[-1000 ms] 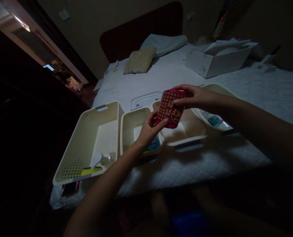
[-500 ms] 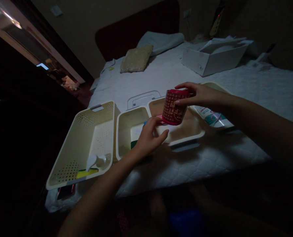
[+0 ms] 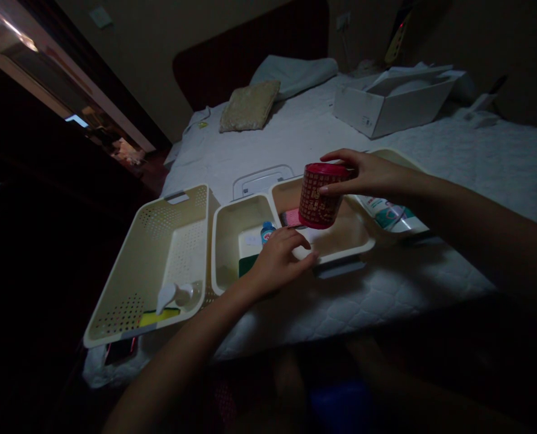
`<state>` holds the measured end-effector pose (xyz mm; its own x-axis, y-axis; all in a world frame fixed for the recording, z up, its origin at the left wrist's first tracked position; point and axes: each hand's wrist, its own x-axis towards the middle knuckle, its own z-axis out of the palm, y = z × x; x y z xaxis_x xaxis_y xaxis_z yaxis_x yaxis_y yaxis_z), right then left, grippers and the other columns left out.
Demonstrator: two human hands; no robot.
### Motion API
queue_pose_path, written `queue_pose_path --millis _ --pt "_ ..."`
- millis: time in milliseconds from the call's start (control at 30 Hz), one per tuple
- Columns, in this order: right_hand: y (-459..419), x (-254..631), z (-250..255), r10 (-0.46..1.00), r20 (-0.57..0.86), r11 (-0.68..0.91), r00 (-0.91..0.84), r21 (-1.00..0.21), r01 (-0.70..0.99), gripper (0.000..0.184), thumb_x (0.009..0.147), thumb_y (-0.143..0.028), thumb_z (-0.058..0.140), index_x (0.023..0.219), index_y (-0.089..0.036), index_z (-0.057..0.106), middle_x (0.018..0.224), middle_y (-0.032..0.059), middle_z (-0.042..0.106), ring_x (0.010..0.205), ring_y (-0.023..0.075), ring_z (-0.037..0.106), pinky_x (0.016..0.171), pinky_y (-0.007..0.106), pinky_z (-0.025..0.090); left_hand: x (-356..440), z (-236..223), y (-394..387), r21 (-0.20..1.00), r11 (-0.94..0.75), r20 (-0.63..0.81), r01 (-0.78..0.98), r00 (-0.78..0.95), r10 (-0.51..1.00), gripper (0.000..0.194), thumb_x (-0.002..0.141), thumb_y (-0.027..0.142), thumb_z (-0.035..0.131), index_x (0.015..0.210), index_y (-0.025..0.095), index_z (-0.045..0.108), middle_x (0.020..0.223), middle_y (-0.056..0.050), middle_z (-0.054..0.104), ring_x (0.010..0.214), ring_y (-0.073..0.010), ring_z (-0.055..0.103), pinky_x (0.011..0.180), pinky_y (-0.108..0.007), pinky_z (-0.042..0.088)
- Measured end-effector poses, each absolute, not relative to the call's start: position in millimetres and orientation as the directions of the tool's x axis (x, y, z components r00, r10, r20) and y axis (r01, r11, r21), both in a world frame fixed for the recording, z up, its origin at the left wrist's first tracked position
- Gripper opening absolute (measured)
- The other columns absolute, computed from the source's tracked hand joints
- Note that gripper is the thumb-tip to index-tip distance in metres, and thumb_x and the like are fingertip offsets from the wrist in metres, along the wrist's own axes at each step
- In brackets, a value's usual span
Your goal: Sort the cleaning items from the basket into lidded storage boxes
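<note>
Dim light leaves most of the room in shadow, but the pale bed (image 3: 295, 138) shows well enough from where I stand. Above its near edge, the right hand (image 3: 361, 175) holds the red can (image 3: 322, 199), thumb across the front, one finger reaching over the top. It hangs almost upright over the brown-floored bin (image 3: 367, 243), apart from its rim. Half a second or so ago the left hand (image 3: 284, 259) was close under the can, and before that it was holding it too; now it has dropped clear, fingers spread wide around nothing. I take that to mean the right grip alone carries the can and the left is free.

With that hand lowered, the blue-capped bottle (image 3: 267, 233) has come into sight in the small bin (image 3: 226, 235), and the pink packet (image 3: 290, 217) shows better behind the can. Toward the bed's near left corner, the perforated basket (image 3: 132, 265) holds a white pump bottle (image 3: 175, 295) and a yellow sponge (image 3: 160, 316).

Some of the right fingers are hidden behind the can, and I can't tell whether its top is a lid. The left hand covers part of the small bin, while the right forearm cuts across the far-right bin (image 3: 397, 157).
</note>
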<state>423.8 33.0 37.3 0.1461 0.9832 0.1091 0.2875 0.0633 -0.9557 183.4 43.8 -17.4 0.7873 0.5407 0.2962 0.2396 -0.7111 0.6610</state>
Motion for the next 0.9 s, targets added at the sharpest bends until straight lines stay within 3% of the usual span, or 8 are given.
queue_pose_path --millis 167,333,433,567,667,900 --pt "33.2 420.8 36.6 0.986 0.091 0.042 0.142 -0.949 0.314 0.066 0.054 -0.032 0.088 0.114 -0.022 0.063 0.095 0.0060 0.071 0.096 0.0255 0.066 0.095 0.046 0.053 182.7 -22.5 42.1 0.599 -0.768 0.245 0.227 0.861 0.445 0.019 0.082 0.043 0.064 0.081 0.025 0.071 0.086 -0.005 0.070 0.091 -0.0239 0.062 0.111 -0.048 0.024" --pt "33.5 421.5 30.4 0.998 0.050 0.031 0.034 -0.906 0.423 0.079 0.058 -0.033 0.084 0.130 -0.022 0.053 0.106 0.0087 0.070 0.099 0.0277 0.066 0.091 0.046 0.055 181.8 -23.3 41.6 0.547 -0.791 0.177 0.273 0.886 0.428 0.024 0.085 0.043 0.061 0.080 0.023 0.072 0.080 -0.003 0.072 0.086 -0.0218 0.062 0.111 -0.049 0.023" --pt "33.4 423.8 24.3 0.998 -0.005 0.032 -0.064 -0.829 0.558 0.089 0.061 -0.036 0.080 0.141 -0.020 0.043 0.119 0.0113 0.065 0.105 0.0300 0.064 0.091 0.046 0.054 181.2 -19.9 41.1 0.459 -0.829 0.095 0.319 0.910 0.403 0.028 0.087 0.045 0.058 0.085 0.021 0.073 0.080 -0.003 0.073 0.089 -0.0204 0.062 0.111 -0.049 0.024" --pt "30.8 424.5 15.9 0.986 -0.013 0.120 -0.163 -0.624 0.772 0.095 0.059 -0.038 0.079 0.144 -0.021 0.039 0.131 0.0125 0.056 0.118 0.0332 0.056 0.098 0.045 0.049 180.4 -16.4 40.7 0.389 -0.859 0.026 0.333 0.928 0.372 0.031 0.089 0.046 0.056 0.087 0.022 0.074 0.081 -0.002 0.074 0.092 -0.0195 0.061 0.110 -0.047 0.025" --pt "26.9 420.6 11.8 0.972 -0.079 0.156 -0.223 -0.495 0.854 0.091 0.059 -0.039 0.079 0.140 -0.018 0.044 0.131 0.0145 0.051 0.118 0.0337 0.053 0.100 0.042 0.047 180.1 -16.2 40.8 0.377 -0.865 0.018 0.332 0.931 0.366 0.032 0.089 0.047 0.056 0.087 0.022 0.075 0.080 -0.002 0.074 0.092 -0.0192 0.061 0.110 -0.047 0.025" --pt "20.7 405.3 -0.2 0.933 -0.173 0.222 -0.317 -0.418 0.881 0.075 0.063 -0.035 0.076 0.129 -0.015 0.047 0.123 0.0141 0.046 0.110 0.0290 0.053 0.091 0.037 0.050 179.5 -18.5 41.8 0.374 -0.871 0.035 0.318 0.934 0.356 0.032 0.090 0.048 0.055 0.086 0.023 0.075 0.076 0.000 0.071 0.089 -0.0179 0.061 0.110 -0.046 0.025"
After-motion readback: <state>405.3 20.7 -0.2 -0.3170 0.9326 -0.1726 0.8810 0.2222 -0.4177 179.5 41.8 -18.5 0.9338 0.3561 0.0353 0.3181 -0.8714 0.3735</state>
